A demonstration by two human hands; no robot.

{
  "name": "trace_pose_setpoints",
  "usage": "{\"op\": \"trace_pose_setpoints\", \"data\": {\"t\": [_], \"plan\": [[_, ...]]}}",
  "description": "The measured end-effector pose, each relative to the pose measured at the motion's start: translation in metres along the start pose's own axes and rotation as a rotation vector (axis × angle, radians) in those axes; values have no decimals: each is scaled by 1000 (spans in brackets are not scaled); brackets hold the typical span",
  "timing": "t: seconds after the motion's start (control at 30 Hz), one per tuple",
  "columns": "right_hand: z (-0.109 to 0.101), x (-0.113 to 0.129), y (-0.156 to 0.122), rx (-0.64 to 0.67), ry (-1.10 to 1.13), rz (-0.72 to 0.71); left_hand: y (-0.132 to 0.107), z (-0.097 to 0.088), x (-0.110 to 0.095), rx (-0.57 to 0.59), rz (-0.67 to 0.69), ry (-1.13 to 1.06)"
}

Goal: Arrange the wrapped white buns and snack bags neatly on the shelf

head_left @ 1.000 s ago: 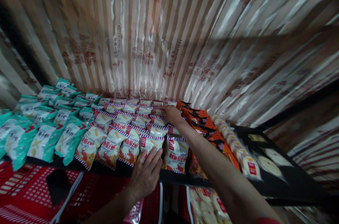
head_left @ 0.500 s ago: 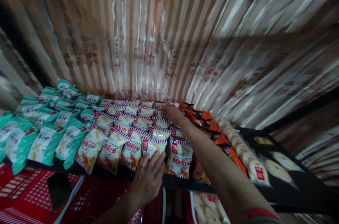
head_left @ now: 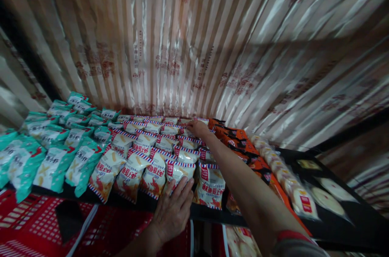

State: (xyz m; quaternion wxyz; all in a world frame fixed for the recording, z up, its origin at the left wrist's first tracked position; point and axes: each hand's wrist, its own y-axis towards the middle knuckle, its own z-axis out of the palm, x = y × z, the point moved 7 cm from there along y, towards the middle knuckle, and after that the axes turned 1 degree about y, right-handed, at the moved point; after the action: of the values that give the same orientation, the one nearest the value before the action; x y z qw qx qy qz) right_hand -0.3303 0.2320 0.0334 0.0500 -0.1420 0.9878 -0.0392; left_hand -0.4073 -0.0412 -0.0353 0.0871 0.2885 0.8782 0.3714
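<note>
White snack bags (head_left: 210, 186) with striped edges and red lettering stand in rows on the black shelf. My left hand (head_left: 174, 208) lies with fingers stretched out against the lower front of one front-row bag (head_left: 181, 171). Over the back rows reaches my right hand (head_left: 199, 129), its fingers bent and pressed together at the top of a white snack bag near the wall. My own hand partly hides that bag and the fingertips.
Teal snack bags (head_left: 51, 163) fill the shelf's left. Orange bags (head_left: 235, 137) and a row of packaged round pastries (head_left: 299, 198) stand right, beside flat round packs (head_left: 327, 200). Red baskets (head_left: 27, 224) sit below. Striped, wrinkled sheeting (head_left: 182, 46) rises behind the shelf (head_left: 349, 220).
The view has shifted slightly, so the shelf sits a little lower and further right. Both hands keep nearly the same places on the bags.
</note>
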Motion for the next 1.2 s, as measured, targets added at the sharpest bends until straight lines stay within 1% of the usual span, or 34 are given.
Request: {"op": "trace_pose_setpoints", "data": {"t": [0.3, 0.63, 0.8, 0.87, 1.03, 1.2], "plan": [[9, 4, 1, 11, 1, 59, 0, 0, 0, -7, 0, 11], [9, 14, 5, -4, 13, 48, 2, -3, 0, -34, 6, 6], [8, 15, 5, -22, 45, 31, 2, -2, 0, -24, 7, 19], [7, 13, 5, -25, 56, 59, 2, -3, 0, -30, 10, 22], [7, -1, 8, -18, 58, 216, 1, -1, 0, -21, 12, 31], [10, -7, 13, 26, 45, 243, -1, 1, 0, -5, 10, 23]]}}
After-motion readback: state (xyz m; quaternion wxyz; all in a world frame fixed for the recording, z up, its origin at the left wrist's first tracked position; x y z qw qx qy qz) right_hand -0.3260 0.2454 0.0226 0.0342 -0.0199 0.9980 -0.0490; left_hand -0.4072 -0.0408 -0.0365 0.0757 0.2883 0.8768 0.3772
